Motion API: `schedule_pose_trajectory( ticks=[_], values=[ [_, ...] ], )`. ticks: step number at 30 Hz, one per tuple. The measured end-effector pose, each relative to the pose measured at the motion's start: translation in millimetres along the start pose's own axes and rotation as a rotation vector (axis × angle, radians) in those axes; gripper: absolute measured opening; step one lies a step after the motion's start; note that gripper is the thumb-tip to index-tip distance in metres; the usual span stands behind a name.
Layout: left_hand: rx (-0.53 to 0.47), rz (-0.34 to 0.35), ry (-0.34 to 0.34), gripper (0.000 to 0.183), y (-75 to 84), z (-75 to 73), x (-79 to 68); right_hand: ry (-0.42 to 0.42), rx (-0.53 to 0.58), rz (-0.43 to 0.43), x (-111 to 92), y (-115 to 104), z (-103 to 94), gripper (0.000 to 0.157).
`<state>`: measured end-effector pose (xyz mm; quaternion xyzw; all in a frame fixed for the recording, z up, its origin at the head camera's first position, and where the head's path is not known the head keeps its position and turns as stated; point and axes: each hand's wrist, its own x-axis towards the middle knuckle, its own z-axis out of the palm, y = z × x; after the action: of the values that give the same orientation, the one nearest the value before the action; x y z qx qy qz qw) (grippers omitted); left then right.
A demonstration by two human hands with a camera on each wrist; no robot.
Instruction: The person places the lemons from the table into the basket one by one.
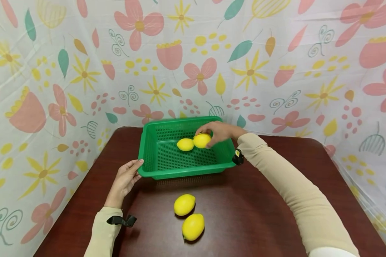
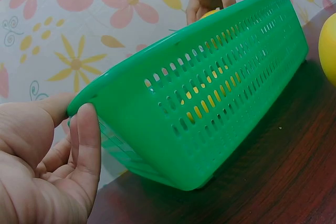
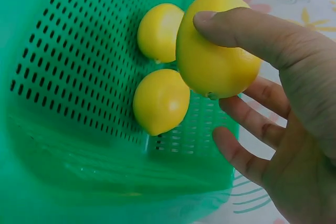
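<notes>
A green plastic basket (image 1: 183, 174) with slotted walls sits on the table. My left hand (image 1: 124, 181) pinches its front left corner rim between thumb and fingers. Over the inside of the basket, my right hand (image 1: 221, 130) holds a yellow lemon (image 3: 215, 56), thumb on one side and fingers on the other. Two more lemons lie in the basket in the right wrist view, one lemon (image 3: 161, 100) nearer and another lemon (image 3: 159, 31) beyond it. The head view shows only one loose lemon (image 1: 185, 144) there, the other being hidden.
Two lemons lie on the dark brown table (image 1: 254, 214) in front of the basket: one lemon (image 1: 184, 205) farther off and another lemon (image 1: 193, 227) closer to me. A floral curtain (image 1: 199, 43) hangs behind and along both sides of the table.
</notes>
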<state>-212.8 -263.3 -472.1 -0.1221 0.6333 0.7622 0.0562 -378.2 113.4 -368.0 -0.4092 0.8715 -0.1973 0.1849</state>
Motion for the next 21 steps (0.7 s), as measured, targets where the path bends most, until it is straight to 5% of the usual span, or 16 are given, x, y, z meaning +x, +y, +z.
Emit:
schedule_pose_trajectory(
  ticks=[21],
  values=[
    [-0.023,0.002,0.016,0.025,-1.3,-0.1,3.5,-0.222,-0.155,0.113,38,10,15.9,0.062]
  ],
)
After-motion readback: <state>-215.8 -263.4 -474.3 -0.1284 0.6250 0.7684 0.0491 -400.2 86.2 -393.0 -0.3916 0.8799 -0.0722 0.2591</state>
